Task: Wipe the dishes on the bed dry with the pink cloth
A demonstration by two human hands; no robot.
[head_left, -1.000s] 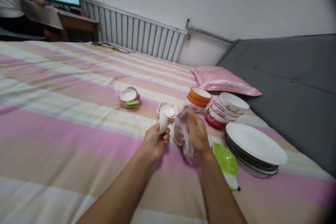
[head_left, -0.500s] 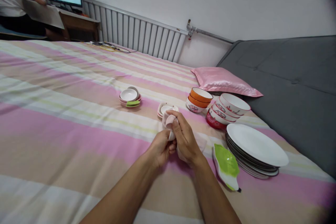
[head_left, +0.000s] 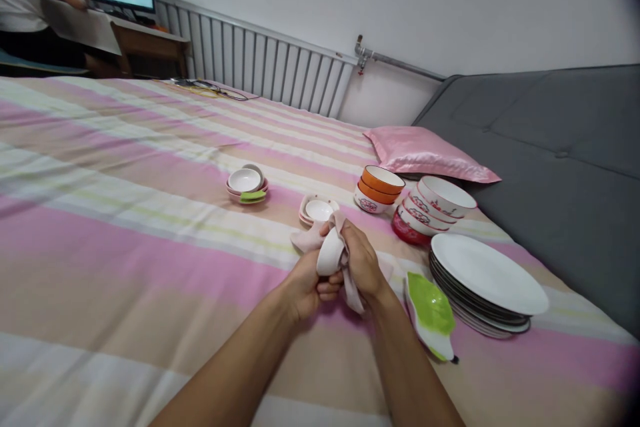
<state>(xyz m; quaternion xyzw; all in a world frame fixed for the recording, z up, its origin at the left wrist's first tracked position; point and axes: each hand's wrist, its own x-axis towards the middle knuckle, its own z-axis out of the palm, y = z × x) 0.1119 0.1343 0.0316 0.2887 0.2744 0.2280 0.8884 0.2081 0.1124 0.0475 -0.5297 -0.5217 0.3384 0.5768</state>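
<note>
A small white dish (head_left: pixel 330 255) is tilted on its side between my hands, above the bed. My left hand (head_left: pixel 306 285) is closed round its lower left edge. My right hand (head_left: pixel 361 260) grips a pale pink cloth (head_left: pixel 352 290) and presses it against the dish's right side; one end of the cloth hangs down and another spreads left behind the dish. Just beyond my hands lie small stacked square dishes (head_left: pixel 319 208) with a round white one inside. Further left sits a stack of small round dishes (head_left: pixel 245 181) with a green piece at its front.
On the right stand orange and white bowls (head_left: pixel 381 185), larger stacked bowls (head_left: pixel 434 207), a pile of white plates (head_left: pixel 487 273) and a green leaf-shaped dish (head_left: pixel 431 312). Behind are a pink pillow (head_left: pixel 430 152) and grey headboard (head_left: pixel 540 140). A person (head_left: pixel 30 7) sits at a desk, far left.
The dish has turned so that more of its white outside shows. The cloth has opened out from a bunch, spreading left and hanging below my right hand.
</note>
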